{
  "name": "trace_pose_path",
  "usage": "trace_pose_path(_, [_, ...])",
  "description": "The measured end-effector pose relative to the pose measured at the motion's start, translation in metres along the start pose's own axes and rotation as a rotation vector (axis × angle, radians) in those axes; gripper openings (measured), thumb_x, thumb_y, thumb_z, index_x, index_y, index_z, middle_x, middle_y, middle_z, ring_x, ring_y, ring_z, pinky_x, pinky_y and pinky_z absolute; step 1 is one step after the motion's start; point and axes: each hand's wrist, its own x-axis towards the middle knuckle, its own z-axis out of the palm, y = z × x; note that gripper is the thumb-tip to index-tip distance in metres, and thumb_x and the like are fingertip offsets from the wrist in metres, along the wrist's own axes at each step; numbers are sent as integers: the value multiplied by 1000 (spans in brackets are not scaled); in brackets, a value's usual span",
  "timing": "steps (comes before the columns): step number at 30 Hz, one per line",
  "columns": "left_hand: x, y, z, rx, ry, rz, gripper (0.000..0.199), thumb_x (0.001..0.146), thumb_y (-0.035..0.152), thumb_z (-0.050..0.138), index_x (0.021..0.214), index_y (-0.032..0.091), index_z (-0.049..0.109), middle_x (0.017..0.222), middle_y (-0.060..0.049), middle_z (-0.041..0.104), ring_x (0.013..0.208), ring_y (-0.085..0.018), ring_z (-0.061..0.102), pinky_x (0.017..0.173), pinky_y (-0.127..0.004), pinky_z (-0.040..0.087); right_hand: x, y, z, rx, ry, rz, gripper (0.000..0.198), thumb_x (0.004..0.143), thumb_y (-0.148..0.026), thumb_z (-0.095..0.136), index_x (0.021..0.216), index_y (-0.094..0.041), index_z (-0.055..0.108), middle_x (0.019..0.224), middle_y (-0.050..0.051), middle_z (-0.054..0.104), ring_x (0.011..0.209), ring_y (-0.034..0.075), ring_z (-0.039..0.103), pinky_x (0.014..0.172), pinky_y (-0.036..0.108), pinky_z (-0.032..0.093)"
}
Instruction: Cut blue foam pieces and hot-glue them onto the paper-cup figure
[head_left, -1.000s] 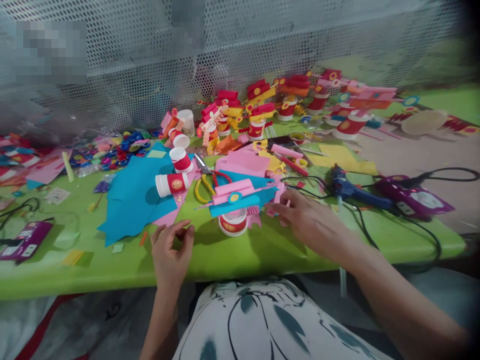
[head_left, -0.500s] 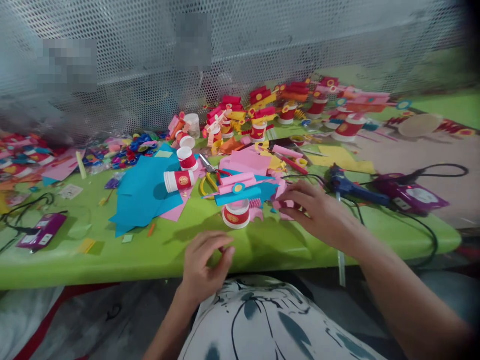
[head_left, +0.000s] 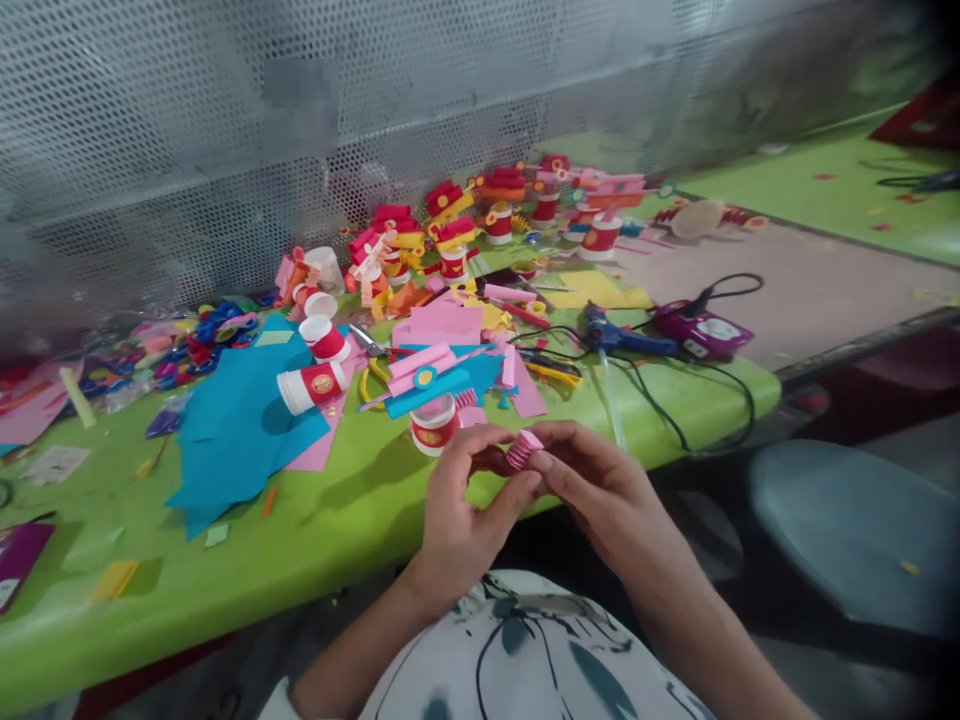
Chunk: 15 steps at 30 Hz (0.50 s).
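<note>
A small pink accordion-folded paper strip [head_left: 523,450] is pinched between my two hands, above the table's front edge. My left hand [head_left: 472,500] grips its left side with thumb and fingers. From the other side my right hand [head_left: 600,485] holds it, thumb in front. Just beyond my hands stands a red and white paper cup [head_left: 435,425] with pink paper rolls [head_left: 421,368] and a blue paper roll [head_left: 429,392] across its top. Another pink folded strip [head_left: 466,398] sticks out at that cup's right side.
Blue paper sheets [head_left: 232,410] lie on the green table [head_left: 315,530], with a cup lying on its side [head_left: 313,385] over them. Yellow-handled pliers [head_left: 373,380] are nearby. A blue glue gun [head_left: 622,335] rests at right with its cords. Several finished cup models [head_left: 454,262] stand at the back. A grey stool [head_left: 847,530] is at right.
My right hand has come back from the pink pieces beside the cup model, bringing a pink folded strip. My left hand has moved to meet it and grips it too. The view has turned right.
</note>
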Motion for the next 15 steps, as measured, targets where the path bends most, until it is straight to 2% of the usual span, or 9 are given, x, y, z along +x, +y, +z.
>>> trace_pose_path(6, [-2, 1, 19, 32, 18, -7, 20, 93, 24, 75, 113, 25, 72, 109, -6, 70, 98, -17, 69, 86, -29, 60, -12, -17, -28, -123, -88, -7, 26, 93, -43, 74, 112, -26, 73, 101, 5, 79, 81, 17, 75, 65, 27, 65])
trace_pose_path(9, [-3, 3, 35, 21, 45, 13, 21, 95, 19, 72, 115, 25, 72, 108, -6, 72, 101, -17, 69, 88, -28, 59, -8, -26, -49, -249, -134, -100, 23, 94, -37, 74, 116, -29, 74, 104, 4, 77, 82, 16, 73, 65, 24, 62])
trace_pose_path(11, [-2, 5, 45, 6, 60, 18, 24, 95, 17, 71, 118, 25, 71, 108, -7, 73, 100, -17, 70, 88, -27, 60, -3, -30, -60, -324, -164, -171, 17, 95, -34, 72, 111, -28, 75, 101, 3, 75, 79, 15, 71, 65, 23, 60])
trace_pose_path(15, [3, 9, 60, -77, 118, 17, 26, 88, 18, 79, 112, 23, 73, 104, -6, 73, 93, -15, 72, 83, -24, 61, 3, -39, -69, -369, -233, -289, 12, 99, -28, 67, 109, -27, 74, 96, 2, 72, 79, 14, 70, 64, 23, 58])
